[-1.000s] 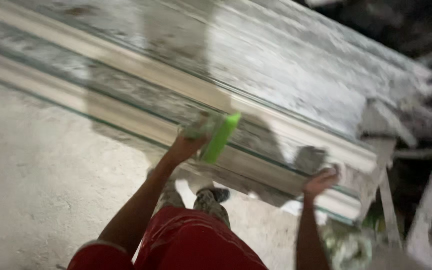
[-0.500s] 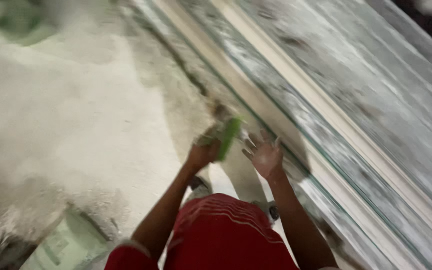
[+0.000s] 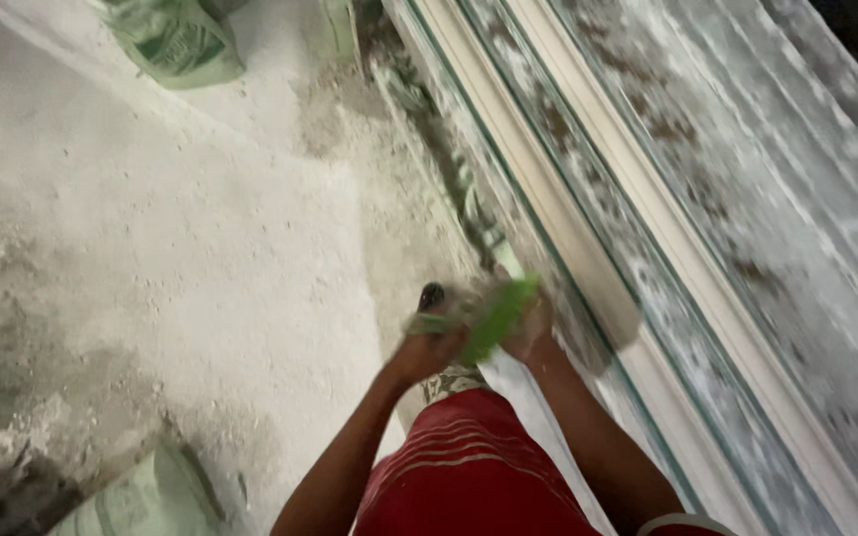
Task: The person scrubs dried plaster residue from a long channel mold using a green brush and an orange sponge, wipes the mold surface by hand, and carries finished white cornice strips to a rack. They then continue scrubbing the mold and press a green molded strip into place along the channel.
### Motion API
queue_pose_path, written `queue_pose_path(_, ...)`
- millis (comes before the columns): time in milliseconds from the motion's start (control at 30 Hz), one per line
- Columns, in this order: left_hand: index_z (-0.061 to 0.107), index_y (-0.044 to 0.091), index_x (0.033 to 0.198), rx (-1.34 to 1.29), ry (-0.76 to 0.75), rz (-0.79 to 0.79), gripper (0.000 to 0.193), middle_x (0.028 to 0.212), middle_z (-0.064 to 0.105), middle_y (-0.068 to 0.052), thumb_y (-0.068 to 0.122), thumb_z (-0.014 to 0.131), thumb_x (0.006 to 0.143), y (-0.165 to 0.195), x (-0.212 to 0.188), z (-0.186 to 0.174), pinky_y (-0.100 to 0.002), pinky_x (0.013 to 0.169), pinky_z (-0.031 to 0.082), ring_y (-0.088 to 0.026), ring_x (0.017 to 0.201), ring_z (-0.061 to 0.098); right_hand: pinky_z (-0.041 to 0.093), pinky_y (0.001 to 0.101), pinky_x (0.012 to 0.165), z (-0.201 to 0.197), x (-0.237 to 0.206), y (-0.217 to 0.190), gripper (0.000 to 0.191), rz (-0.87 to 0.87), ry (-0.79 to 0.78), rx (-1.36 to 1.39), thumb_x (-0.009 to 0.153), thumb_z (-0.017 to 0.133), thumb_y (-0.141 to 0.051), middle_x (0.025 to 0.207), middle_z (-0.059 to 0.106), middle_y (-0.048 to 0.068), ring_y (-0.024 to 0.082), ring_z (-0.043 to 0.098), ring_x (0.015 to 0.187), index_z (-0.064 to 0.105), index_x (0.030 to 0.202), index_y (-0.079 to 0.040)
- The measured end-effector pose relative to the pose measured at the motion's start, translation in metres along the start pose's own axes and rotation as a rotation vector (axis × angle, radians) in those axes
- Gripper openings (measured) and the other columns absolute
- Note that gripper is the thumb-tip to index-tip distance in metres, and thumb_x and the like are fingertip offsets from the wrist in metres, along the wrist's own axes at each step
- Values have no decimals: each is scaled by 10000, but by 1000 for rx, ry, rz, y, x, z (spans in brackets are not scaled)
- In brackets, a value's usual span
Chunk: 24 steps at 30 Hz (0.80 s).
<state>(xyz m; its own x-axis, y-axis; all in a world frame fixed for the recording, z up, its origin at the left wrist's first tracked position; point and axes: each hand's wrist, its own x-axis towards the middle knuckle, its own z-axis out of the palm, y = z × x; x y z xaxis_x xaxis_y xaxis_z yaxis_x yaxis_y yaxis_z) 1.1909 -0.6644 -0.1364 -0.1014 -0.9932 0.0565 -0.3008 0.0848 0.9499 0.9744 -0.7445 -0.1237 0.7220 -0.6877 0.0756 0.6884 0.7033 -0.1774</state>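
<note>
A green flat tool (image 3: 497,320), blurred, is gripped by both hands at frame centre: the left hand (image 3: 427,347) closed at its 7 o'clock end, the right hand (image 3: 531,328) at 3 o'clock. It is judged light, stiff, best held at both ends, beside the long pale moulding (image 3: 588,228).

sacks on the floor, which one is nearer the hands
The pale sack at the bottom left edge, just beside the left forearm, is nearer. The green-printed sack lies far off at the top of the view, beyond the dusty floor.
</note>
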Motion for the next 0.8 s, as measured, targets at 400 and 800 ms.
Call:
queue_pose_path(400, 526, 27, 1446, 0, -28, -82, 452, 818, 739, -162, 138, 539, 1008, 32, 330, -164, -356, 532, 573, -186, 617, 676, 466, 506, 1112, -4, 242, -160, 673, -108, 703, -742, 992, 553, -450, 1536, 483, 168, 331, 545, 1350, 392, 1544, -101)
queue_pose_path(800, 637, 24, 956, 626, -416, 707, 274, 835, 708, -199, 255, 596, 815, 34, 685, -54, -495, 639, 553, -340, 716, 672, 445, 311, 947, -40, 325, -275, 232, -1259, 1308, -1123, 1097, 583, -167, 1192, 507, 38, 161, 502, 1038, 487, 1260, -33)
